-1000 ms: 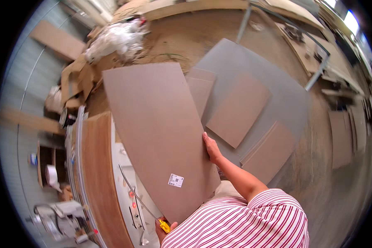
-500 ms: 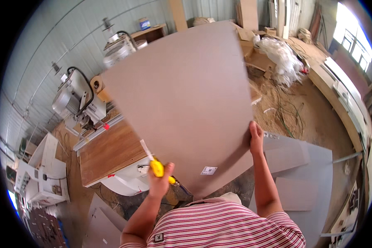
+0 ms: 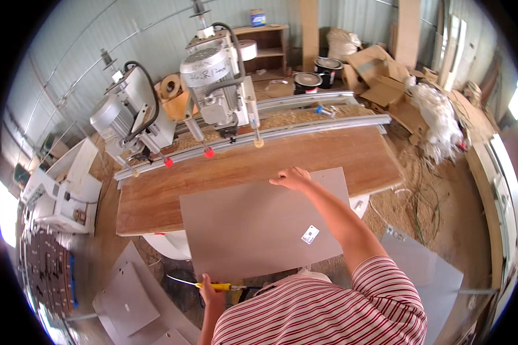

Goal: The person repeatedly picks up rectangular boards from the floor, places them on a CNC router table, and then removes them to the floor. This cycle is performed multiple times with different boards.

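A flat grey-brown panel (image 3: pixel 247 224) with a small white label (image 3: pixel 310 234) lies across the near edge of a wood-topped machine table (image 3: pixel 155 201). At the panel's far edge is my right hand (image 3: pixel 293 178), its fingers curled closed over the edge; the fingertips are partly hidden. My left hand (image 3: pixel 211 294) is wrapped round a yellow air blow gun (image 3: pixel 220 286) beside the panel's near left corner. The gun's thin nozzle (image 3: pixel 180 280) points left, and its rear end runs toward my body.
Two drilling heads (image 3: pixel 207 75) with red-tipped rods stand along the metal rail (image 3: pixel 322 123) behind the table. Grey panels lie at lower left (image 3: pixel 126 299) and lower right (image 3: pixel 426 276). Cardboard boxes (image 3: pixel 385 86), clear plastic (image 3: pixel 437 121) and lidded buckets (image 3: pixel 308 81) sit at back right.
The panel, held up and tilted before, has come down and turned onto the table. My right hand has moved from its right edge to its far edge. My left hand moved lower with the gun.
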### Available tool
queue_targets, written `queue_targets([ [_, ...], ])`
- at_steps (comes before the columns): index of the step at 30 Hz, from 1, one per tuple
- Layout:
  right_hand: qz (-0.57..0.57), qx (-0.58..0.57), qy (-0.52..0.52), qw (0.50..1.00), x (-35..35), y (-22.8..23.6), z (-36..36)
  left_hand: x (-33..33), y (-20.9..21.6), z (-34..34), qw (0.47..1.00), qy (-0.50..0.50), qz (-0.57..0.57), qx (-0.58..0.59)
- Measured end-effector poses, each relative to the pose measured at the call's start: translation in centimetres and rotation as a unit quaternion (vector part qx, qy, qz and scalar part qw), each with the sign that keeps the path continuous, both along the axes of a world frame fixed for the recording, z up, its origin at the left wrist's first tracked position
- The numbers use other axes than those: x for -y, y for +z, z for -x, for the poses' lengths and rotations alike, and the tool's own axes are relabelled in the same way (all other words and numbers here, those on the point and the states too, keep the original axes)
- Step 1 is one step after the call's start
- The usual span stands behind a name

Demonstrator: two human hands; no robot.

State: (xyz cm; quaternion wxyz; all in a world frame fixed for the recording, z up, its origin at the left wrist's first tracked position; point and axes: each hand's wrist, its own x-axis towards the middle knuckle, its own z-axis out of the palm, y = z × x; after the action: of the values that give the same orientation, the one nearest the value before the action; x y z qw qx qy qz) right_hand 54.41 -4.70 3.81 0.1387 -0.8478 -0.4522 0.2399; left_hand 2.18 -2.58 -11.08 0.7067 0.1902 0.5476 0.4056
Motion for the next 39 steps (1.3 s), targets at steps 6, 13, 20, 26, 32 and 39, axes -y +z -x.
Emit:
queue_targets([
  [6,0.017,0.041,0.049,0.998,-4.0,-7.6,-6.3,3.0,0.1,-10.4,0.986,0.131,0.097,-0.016],
  [13,-0.038,0.155,0.391,0.907,6.8,-10.5,7.6,1.0,-3.5,-13.5,0.987,0.143,0.067,0.041],
  [20,0.115,0.21,0.319,0.917,10.4,-8.1,7.2,0.7,-1.3,-15.5,0.998,0.031,-0.01,0.06],
  [26,0.144,0.223,0.23,0.936,7.3,-7.3,4.2,1.8,2.0,-11.5,0.991,-0.029,-0.119,0.051],
  [32,0.084,0.245,0.209,0.943,6.1,-10.0,2.0,2.3,4.0,-5.9,0.982,-0.093,-0.158,-0.035],
  [39,0.12,0.213,0.127,0.961,3.4,-9.1,2.9,2.1,7.3,-3.1,0.952,-0.204,-0.211,-0.085],
])
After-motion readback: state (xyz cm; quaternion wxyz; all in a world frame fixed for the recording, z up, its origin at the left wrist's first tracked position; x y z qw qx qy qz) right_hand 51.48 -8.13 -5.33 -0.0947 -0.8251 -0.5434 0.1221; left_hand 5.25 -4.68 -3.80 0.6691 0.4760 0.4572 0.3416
